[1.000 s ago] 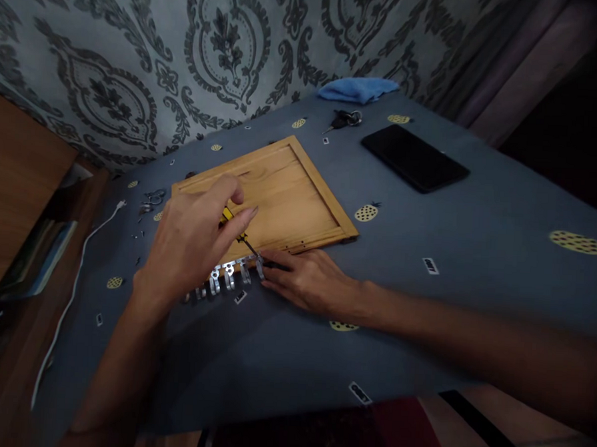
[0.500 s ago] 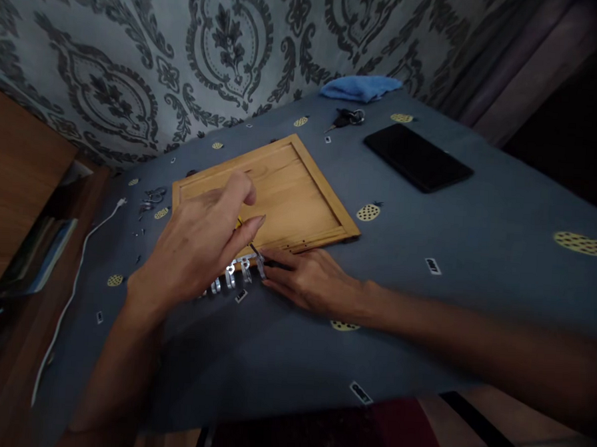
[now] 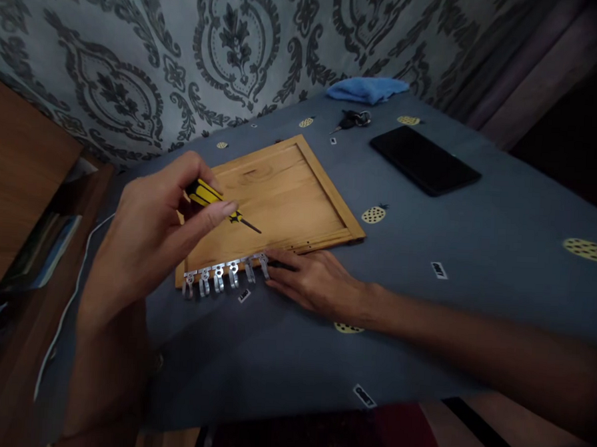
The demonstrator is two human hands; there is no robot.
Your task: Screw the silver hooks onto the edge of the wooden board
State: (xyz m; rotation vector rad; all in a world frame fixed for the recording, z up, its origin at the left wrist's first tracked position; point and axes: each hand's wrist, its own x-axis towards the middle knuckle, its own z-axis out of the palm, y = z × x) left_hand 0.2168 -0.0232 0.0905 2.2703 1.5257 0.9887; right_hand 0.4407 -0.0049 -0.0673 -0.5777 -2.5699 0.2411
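A framed wooden panel (image 3: pixel 275 189) lies flat on the table, a metal hook rail (image 3: pixel 218 273) along its near edge with several hooks pointing toward me. In my left hand (image 3: pixel 153 222) is a small yellow-and-black screwdriver (image 3: pixel 207 193), gripped by the handle above the panel's left part. Its dark tip points right and down, apart from the rail. My right hand (image 3: pixel 320 285) rests at the rail's right end, fingertips pressed round the last hook; part of that hook is hidden. Small dark holes show in the panel's edge just beyond these fingers.
On the blue tablecloth (image 3: pixel 412 343), a black phone (image 3: pixel 424 160) lies to the right, with keys (image 3: pixel 354 120) and a blue cloth (image 3: pixel 368 90) farther back. A white cable (image 3: pixel 74 298) runs down the left side beside a wooden shelf (image 3: pixel 52 237). A patterned curtain (image 3: pixel 226 66) hangs behind.
My left hand has drawn back left and up with the screwdriver, lifting its tip off the rail and uncovering more hooks. My right hand stays at the rail's end. The view has shifted slightly.
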